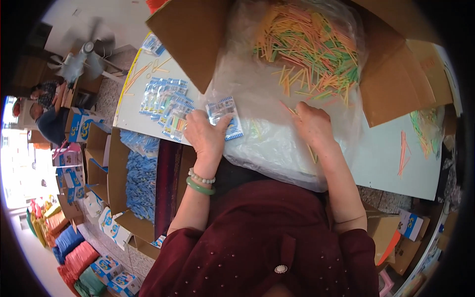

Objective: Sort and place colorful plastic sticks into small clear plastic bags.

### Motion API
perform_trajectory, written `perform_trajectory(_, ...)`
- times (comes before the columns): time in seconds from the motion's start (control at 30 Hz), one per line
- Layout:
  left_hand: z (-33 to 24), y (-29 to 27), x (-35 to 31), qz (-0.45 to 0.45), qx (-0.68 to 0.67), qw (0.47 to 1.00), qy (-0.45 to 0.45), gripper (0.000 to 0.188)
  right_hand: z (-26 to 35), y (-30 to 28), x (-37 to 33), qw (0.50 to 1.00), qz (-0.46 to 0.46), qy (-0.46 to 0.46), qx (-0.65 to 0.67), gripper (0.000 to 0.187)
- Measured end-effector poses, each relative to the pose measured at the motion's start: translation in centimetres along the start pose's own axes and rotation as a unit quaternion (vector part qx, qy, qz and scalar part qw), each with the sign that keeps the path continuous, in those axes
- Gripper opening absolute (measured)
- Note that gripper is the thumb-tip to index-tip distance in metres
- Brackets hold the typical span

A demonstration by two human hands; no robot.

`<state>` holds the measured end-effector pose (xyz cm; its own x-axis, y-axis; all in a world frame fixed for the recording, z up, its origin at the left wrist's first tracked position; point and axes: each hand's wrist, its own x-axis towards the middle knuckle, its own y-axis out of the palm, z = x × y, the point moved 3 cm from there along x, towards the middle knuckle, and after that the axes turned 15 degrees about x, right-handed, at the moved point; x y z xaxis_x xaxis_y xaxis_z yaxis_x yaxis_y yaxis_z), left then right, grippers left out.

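My left hand (pixel 204 136), with beads and a green bangle at the wrist, rests at the table's near edge. Its thumb lies across a small blue-and-white plastic packet (pixel 232 129), while the curled fingers are beside a pile of similar packets (pixel 166 99). Some of those packets show coloured sticks inside. Over a clear plastic bag (pixel 257 158), my right hand (pixel 314 123) is pinched around a few thin coloured sticks, their ends poking out past the fingertips. Beyond it, a heap of orange, yellow, green and pink sticks (pixel 311 44) lies on the bag.
Cardboard box flaps (pixel 190 39) rise on both sides of the bag. Loose sticks (pixel 403 153) lie at the table's right. Left below the table, a carton holds many blue packets (pixel 141 183). A fan (pixel 86 54) and two people are farther left.
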<state>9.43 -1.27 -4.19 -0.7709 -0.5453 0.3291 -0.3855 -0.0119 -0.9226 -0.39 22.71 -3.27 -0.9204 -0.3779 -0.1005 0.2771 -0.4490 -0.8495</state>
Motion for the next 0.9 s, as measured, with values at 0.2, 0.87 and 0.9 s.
perform_trajectory(0.2, -0.8, -2.0, -0.9, -0.125, -0.084, 0.988, 0.043, 0.032, -1.3, -1.5, -0.9, 0.977, -0.094, -0.036, 0.19, 0.014)
perform_trajectory(0.87, -7.1, -1.8, -3.9, 0.119, -0.399, 0.898, 0.14, 0.011, 0.4, 3.7, -5.1, 0.917, -0.098, -0.228, 0.312, 0.016)
perform_trajectory(0.9, -5.4, -2.2, -3.1, 0.047, -0.278, 0.953, 0.113, 0.016, 0.2, 3.6, -5.3, 0.916, -0.097, -0.231, 0.314, 0.016)
